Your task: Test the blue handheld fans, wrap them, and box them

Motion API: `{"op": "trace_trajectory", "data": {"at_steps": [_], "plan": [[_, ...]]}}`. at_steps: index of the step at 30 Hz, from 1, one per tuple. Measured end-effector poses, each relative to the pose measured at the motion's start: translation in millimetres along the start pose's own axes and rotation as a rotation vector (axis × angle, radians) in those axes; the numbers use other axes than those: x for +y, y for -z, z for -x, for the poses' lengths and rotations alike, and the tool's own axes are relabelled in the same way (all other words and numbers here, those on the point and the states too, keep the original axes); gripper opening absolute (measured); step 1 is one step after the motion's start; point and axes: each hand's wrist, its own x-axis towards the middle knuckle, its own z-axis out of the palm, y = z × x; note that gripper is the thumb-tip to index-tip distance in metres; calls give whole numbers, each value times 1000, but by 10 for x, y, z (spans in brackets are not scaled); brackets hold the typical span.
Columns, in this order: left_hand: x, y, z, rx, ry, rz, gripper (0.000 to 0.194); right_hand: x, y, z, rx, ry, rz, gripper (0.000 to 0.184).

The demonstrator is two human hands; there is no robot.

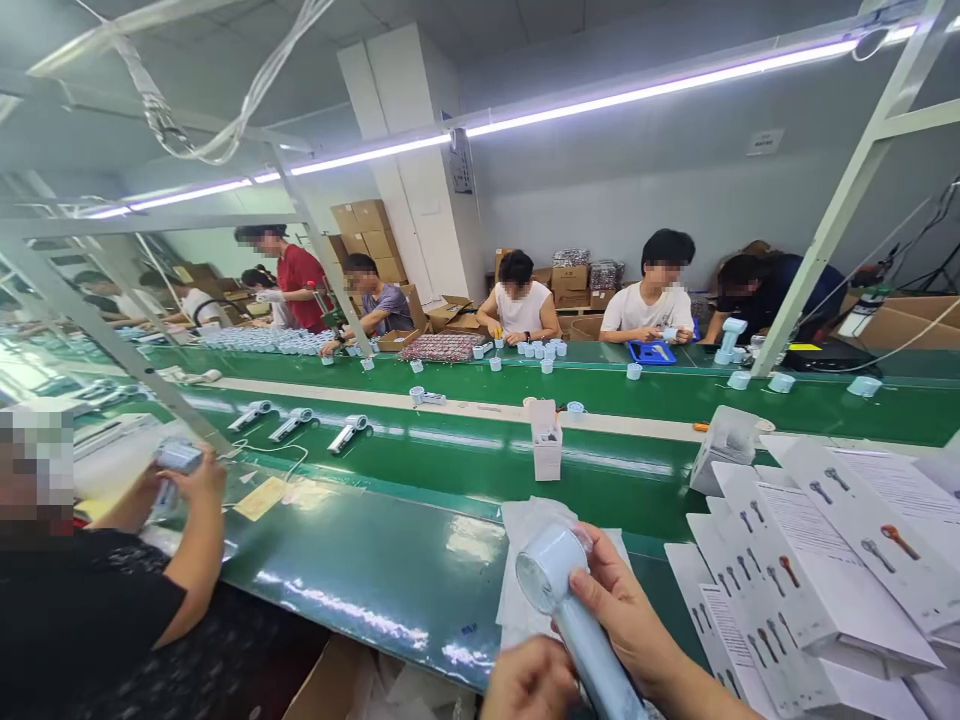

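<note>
Right hand point(622, 600), thumb uppermost, fingers wrapped firmly, holds the pale-blue handheld device point(589, 645) tilted at the tabletop's point(360, 550) near edge; left hand point(529, 680) sits curled beside the handle, grip unclear.

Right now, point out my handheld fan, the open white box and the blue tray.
Handheld fan point(589, 642), head view: upper handle.
Open white box point(547, 461), head view: front panel.
Blue tray point(642, 353), head view: bare floor.

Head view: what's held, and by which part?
The right hand holds a pale-blue plastic handheld device by its round head, near the neck. Whether the left hand touches the handle can't be told.
</note>
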Motion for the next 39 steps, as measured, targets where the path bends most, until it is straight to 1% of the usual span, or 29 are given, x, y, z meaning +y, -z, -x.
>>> {"op": "trace_trajectory", "data": {"at_steps": [1, 2, 3, 4, 5, 6, 7, 8, 9, 10, 12, 14, 15, 16, 17, 18, 20, 21, 22, 23, 24, 25, 27, 29, 31, 33, 35, 37, 39], "plan": [[109, 40, -51, 79, -18, 28, 56, -41, 56, 63, -10, -21, 1, 60], [227, 73, -108, 228, -50, 80, 51, -72, 100, 126, -17, -36, -1, 60], [342, 90, -164, 265, -74, 123, 46, -92, 135, 187, -22, -47, -6, 60], [443, 84, -214, 199, -51, 154, 44, -103, 161, 242, -27, -55, -16, 60], [521, 54, -254, 84, -12, 182, 48, -110, 180, 292, -29, -61, -28, 60], [569, 3, -282, -68, 47, 207, 55, -115, 197, 335, -28, -67, -40, 59], [586, -64, -297, -207, 117, 234, 64, -121, 213, 371, -31, -79, -51, 59], [573, -140, -303, -301, 180, 270, 71, -131, 231, 400, -41, -100, -61, 58], [534, -214, -301, -350, 238, 309, 74, -144, 252, 423, -58, -126, -70, 57], [478, -279, -298, -365, 291, 347, 73, -160, 278, 439, -82, -153, -76, 57], [345, -355, -302, -338, 356, 407, 61, -196, 348, 457, -132, -180, -76, 58], [241, -338, -341, -295, 355, 387, 49, -222, 437, 464, -161, -168, -58, 59], [213, -300, -374, -289, 330, 308, 44, -228, 484, 467, -161, -162, -42, 58], [203, -249, -413, -286, 277, 168, 39, -227, 530, 471, -150, -159, -23, 56], [209, -194, -452, -276, 192, -29, 32, -218, 572, 475, -131, -158, -3, 55], [225, -143, -486, -251, 74, -260, 24, -201, 607, 481, -106, -160, 17, 54], [266, -77, -518, -162, -248, -695, 8, -148, 654, 490, -39, -161, 46, 53], [277, -69, -511, -109, -426, -845, 8, -115, 665, 493, 2, -155, 55, 53], [276, -76, -489, -72, -594, -937, 10, -82, 669, 494, 47, -143, 63, 53], [259, -94, -453, -56, -739, -985, 12, -50, 668, 494, 89, -129, 71, 52], [225, -116, -408, -51, -856, -1004, 13, -21, 664, 494, 129, -111, 79, 51], [176, -136, -357, -50, -943, -1010, 15, 5, 660, 493, 164, -93, 82, 50], [47, -158, -259, -49, -1027, -1026, 17, 48, 657, 496, 224, -78, 71, 50], [-83, -153, -183, -36, -1025, -1046, 19, 88, 665, 504, 282, -82, 46, 49], [-160, -147, -137, -21, -990, -1036, 18, 128, 675, 515, 324, -86, 45, 48], [-159, -168, -119, -17, -963, -989, 17, 165, 678, 522, 345, -81, 69, 46], [-105, -220, -120, -42, -993, -935, 17, 195, 668, 527, 354, -73, 84, 46], [-55, -279, -125, -101, -1062, -915, 19, 223, 654, 537, 364, -63, 70, 45], [-63, -309, -115, -200, -1128, -953, 21, 260, 657, 561, 389, -79, 21, 45]]}}
